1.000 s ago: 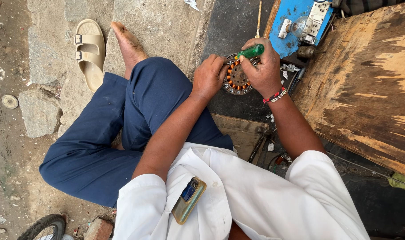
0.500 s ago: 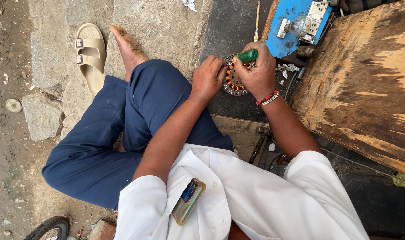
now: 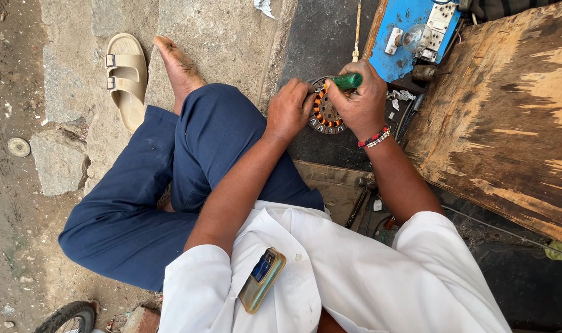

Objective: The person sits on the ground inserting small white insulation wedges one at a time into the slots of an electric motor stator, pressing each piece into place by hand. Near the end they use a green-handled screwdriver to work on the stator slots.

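Since the earlier frames both hands have slid a little toward the blue board, and the green handle now lies flatter across the top of the right fist instead of poking up from it.

One motor coil ring [image 3: 323,112] sits between the hands, just below the blue board [image 3: 410,24]. It is a round piece with copper-orange windings packed between grey metal teeth; only its middle and lower rim show, the rest being covered by fingers. The left hand [image 3: 288,110] is clamped on the ring's left edge, knuckles up. The right hand [image 3: 362,98] is closed tight around one screwdriver [image 3: 347,81], whose green handle is all that shows; its tip is hidden, probably down among the windings. The two hands nearly touch across the ring. One beaded band [image 3: 373,137], red and white, circles the right wrist.

On the blue board sit one clear bulb [image 3: 410,36] and a white switch block. Right of the board lies one worn wooden slab [image 3: 509,117]. Left of the board, well apart, one bare foot [image 3: 177,65] rests on the stone floor beside one tan sandal [image 3: 127,77]. One phone [image 3: 262,280] stands in the white shirt pocket.
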`<state>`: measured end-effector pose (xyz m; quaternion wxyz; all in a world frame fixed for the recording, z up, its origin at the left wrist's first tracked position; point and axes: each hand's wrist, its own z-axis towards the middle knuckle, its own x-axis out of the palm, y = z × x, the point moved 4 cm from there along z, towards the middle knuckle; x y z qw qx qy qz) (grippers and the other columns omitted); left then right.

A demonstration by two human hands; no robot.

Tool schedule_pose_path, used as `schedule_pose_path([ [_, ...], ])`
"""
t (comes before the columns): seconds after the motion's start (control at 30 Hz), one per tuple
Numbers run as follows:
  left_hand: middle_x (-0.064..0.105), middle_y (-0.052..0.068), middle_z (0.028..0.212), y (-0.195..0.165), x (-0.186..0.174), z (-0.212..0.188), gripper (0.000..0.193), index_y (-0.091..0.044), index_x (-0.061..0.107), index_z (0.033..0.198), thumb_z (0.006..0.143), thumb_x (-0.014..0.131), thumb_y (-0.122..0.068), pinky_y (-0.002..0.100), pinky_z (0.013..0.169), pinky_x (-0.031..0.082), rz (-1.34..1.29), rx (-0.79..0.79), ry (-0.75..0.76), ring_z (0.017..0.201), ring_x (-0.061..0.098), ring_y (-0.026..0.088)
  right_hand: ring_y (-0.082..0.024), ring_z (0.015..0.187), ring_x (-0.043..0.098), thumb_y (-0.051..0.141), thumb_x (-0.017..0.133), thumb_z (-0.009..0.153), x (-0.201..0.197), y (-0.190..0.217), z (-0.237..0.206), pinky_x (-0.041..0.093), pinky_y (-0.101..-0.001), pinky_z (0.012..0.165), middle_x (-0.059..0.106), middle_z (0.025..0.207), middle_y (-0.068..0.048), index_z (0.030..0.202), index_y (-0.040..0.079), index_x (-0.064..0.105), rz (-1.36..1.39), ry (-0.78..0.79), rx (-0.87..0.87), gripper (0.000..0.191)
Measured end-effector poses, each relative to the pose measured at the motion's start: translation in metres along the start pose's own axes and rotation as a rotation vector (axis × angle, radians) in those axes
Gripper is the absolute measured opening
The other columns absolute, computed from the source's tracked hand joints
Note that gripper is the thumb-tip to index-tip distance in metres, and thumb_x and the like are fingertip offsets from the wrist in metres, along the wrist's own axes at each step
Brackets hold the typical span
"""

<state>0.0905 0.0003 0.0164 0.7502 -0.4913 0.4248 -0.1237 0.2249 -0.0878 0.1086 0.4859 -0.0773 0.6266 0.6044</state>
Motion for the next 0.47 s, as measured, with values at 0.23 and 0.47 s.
schedule_pose_path([
  [0.23,0.06,0.005,0.096,-0.001,-0.001,-0.002,0.014,-0.011,0.062,0.097,0.092,0.074,-0.012,0.041,0.07,0.055,0.024,0.006,0.015,0.087,0.066,0.026,-0.016,0.081,0.068,0.006,0.084,0.097,-0.017,0.003,-0.002,0.053,-0.034,0.066,0.063,0.091,-0.008,0.105,0.005,0.055,0.066,-0.037,-0.013,0.03],
  [0.47,0.06,0.005,0.097,-0.001,-0.001,-0.002,0.014,-0.01,0.06,0.096,0.091,0.074,-0.012,0.042,0.071,0.055,0.003,-0.012,0.034,0.089,0.066,0.026,-0.017,0.083,0.071,0.007,0.084,0.096,-0.007,0.004,0.001,0.055,-0.033,0.066,0.065,0.095,-0.009,0.106,0.005,0.056,0.047,0.009,0.0,0.03],
])
